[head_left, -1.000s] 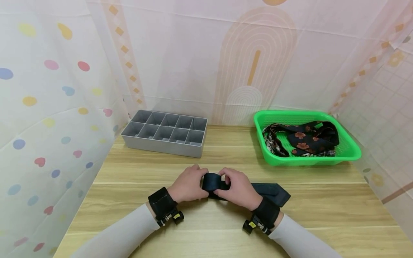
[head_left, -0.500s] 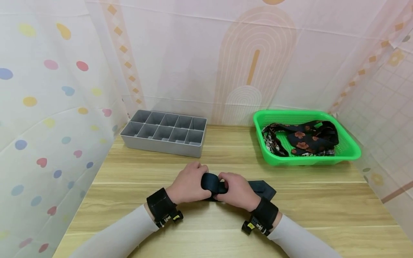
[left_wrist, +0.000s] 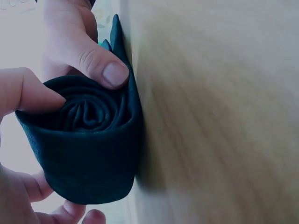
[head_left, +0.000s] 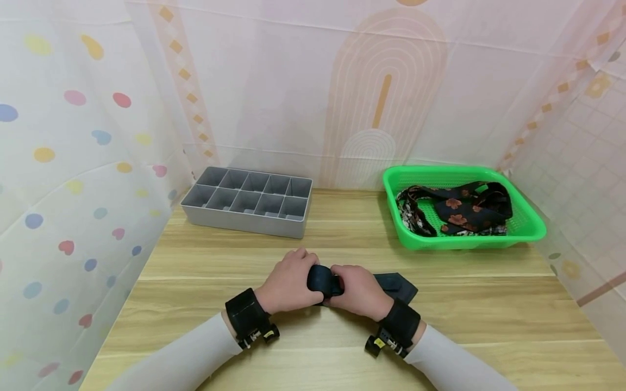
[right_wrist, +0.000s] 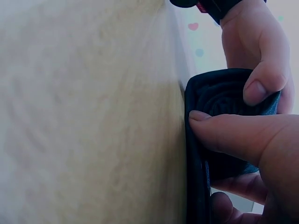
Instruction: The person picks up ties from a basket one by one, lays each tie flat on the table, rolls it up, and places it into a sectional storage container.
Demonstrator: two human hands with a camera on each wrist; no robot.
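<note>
A dark navy necktie (head_left: 320,279), mostly wound into a thick coil, sits between both hands at the middle of the table. Its pointed tail (head_left: 398,286) lies flat out to the right, past the right hand. My left hand (head_left: 290,282) grips the coil from the left, thumb against its spiral side (left_wrist: 88,112) and fingers round the far side. From the right, my right hand (head_left: 361,291) pinches the coil, the thumb (right_wrist: 233,133) pressed low on its side near the flat layer. Spiral layers show plainly in both wrist views.
A grey divided box (head_left: 244,221) with several compartments stands at the back left. At the back right is a green basket (head_left: 469,243) holding patterned ties (head_left: 457,212). Patterned cloth (head_left: 274,81) hangs behind the wooden table (head_left: 313,353).
The coil has tightened and the free tail on the right has become shorter, drawn in leftward. Both hands keep close about the coil. Box and basket stay put.
</note>
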